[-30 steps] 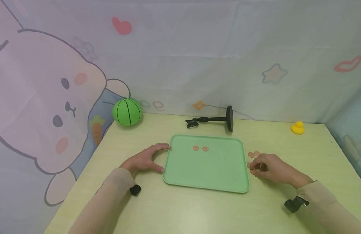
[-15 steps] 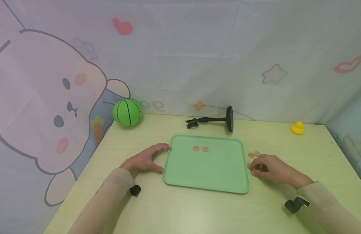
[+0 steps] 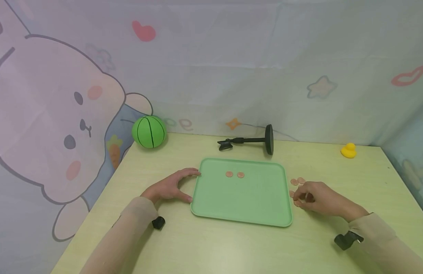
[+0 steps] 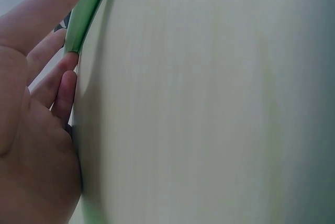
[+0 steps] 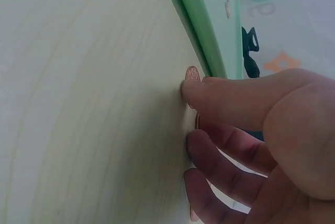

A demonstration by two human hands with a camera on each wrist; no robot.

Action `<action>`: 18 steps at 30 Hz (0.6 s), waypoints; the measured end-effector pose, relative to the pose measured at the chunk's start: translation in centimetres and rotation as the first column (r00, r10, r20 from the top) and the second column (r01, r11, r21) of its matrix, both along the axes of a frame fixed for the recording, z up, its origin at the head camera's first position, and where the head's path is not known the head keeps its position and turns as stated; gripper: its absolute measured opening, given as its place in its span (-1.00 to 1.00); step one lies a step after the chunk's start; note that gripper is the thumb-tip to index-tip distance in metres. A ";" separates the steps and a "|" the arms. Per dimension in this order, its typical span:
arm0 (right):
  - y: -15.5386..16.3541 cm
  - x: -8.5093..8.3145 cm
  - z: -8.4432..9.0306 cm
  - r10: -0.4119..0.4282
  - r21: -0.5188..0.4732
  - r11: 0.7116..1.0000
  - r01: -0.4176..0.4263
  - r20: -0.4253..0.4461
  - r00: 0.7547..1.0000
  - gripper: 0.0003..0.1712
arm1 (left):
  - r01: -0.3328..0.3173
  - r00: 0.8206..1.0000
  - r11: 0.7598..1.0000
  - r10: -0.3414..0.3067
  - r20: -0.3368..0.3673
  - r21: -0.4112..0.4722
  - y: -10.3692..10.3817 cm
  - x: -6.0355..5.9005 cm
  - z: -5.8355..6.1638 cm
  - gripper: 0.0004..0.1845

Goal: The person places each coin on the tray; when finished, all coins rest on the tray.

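Observation:
In the head view, the green tray [image 3: 244, 198] lies mid-table with two copper coins [image 3: 234, 174] near its far edge. My left hand [image 3: 168, 186] is spread along the tray's left side, thumb and fingertips right at the rim. Beyond the right rim, my right hand [image 3: 315, 198] is low over the table with its fingers bent. From the right wrist, its thumb tip overlaps a copper coin [image 5: 192, 72], and the other fingers curl close by. Several more coins [image 3: 294, 182] lie around these fingers, partly hidden by the hand.
A green ball [image 3: 149, 131] sits at the back left corner. Behind the tray, a black stand [image 3: 269, 139] lies on its side. A yellow rubber duck [image 3: 349, 150] is at the back right. A printed cloth [image 3: 211, 76] hangs along the table's back edge.

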State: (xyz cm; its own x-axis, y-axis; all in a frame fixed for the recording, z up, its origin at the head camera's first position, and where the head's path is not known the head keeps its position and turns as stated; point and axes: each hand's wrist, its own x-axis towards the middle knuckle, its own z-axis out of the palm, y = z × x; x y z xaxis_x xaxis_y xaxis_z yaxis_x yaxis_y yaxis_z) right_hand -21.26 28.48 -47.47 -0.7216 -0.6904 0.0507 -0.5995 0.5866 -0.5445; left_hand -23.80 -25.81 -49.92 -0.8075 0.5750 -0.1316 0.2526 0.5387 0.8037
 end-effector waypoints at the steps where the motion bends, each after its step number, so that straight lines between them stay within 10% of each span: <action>1: 0.0 0.0 0.0 -0.002 -0.002 1.000 0.002 0.003 1.000 -0.90 | 0.000 1.000 1.000 0.000 0.001 0.001 0.0 0.0 0.0 -0.01; 18: -0.2 0.2 0.3 -0.017 -0.010 1.000 0.017 0.025 1.000 -0.89 | 0.003 1.000 1.000 -0.003 0.001 -0.003 0.1 0.0 0.2 -0.01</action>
